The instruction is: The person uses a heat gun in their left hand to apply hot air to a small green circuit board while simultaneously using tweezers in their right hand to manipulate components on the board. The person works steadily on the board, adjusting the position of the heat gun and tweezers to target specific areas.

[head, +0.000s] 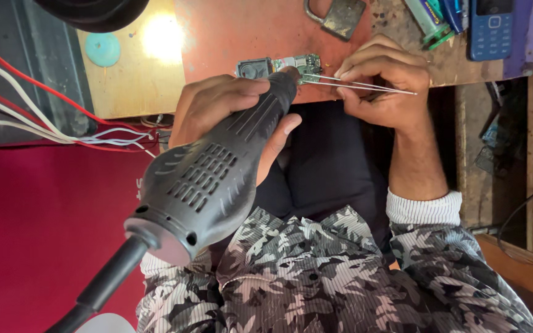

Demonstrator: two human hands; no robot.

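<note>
Hands: two; left hand (223, 105) grips one grey hot-air tool (211, 179), right hand (384, 77) pinches one pair of tweezers (365, 86).
Boards: one circuit board (279, 66), top centre, on worktop (235, 31).
Phones: one blue (490, 29), upper right.

Hands over the near edge of the bench

The circuit board (291, 65) lies on the bench (229, 31) at its near edge, between the two hands. The left hand (229, 108) grips the hot-air tool (217, 172), nozzle at the board; the right hand (384, 77) holds tweezers (365, 85) pointing at the board. Behind lie a padlock (339, 16) and, further right, a phone (490, 28). Wires (44, 117) run at far left.
</note>
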